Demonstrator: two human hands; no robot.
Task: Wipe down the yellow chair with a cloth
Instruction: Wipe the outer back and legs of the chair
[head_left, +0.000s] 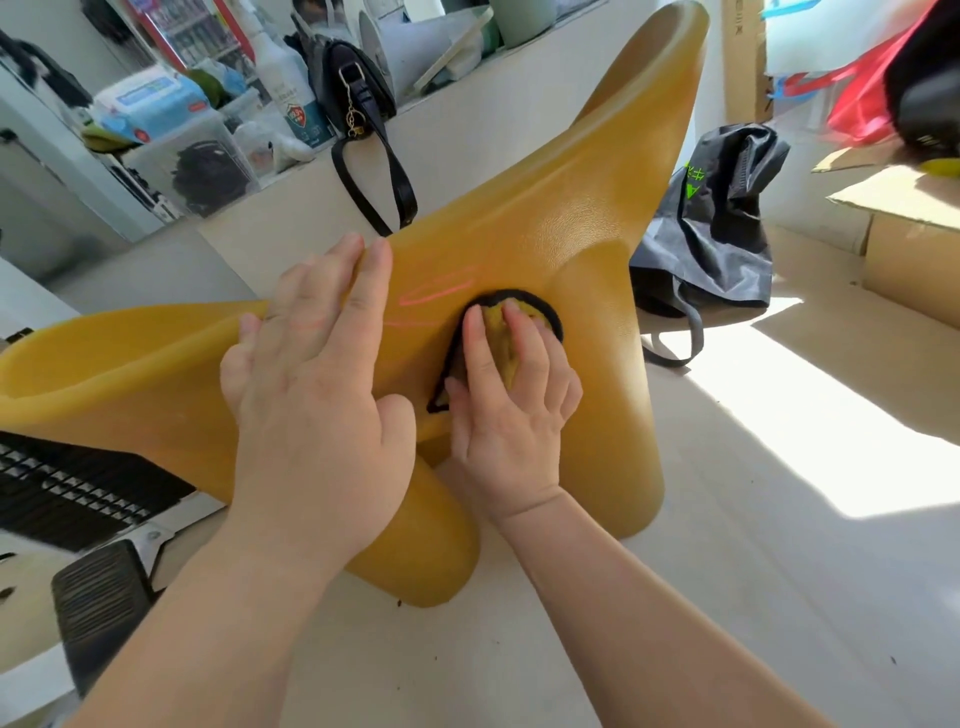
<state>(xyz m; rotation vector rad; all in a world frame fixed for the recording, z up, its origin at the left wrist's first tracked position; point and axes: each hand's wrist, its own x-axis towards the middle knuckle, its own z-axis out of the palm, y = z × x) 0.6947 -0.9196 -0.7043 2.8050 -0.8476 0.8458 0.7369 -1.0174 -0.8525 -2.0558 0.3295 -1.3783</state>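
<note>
The yellow plastic chair (545, 228) lies tipped over on the floor, its legs pointing up, left and toward me. My left hand (311, 395) lies flat and spread on its surface near an edge, bracing it. My right hand (511, 410) presses a small yellow cloth with a black border (501, 338) against the chair's middle, fingers curled over the cloth. Much of the cloth is hidden under the fingers. Faint pink streaks (436, 293) show on the plastic just left of the cloth.
A black handbag (358, 88) hangs off a cluttered ledge behind the chair. A dark grey bag (722, 223) sits on the floor at right, next to cardboard boxes (909, 239). A black keyboard (67, 488) and a black ribbed part (98, 603) lie at left.
</note>
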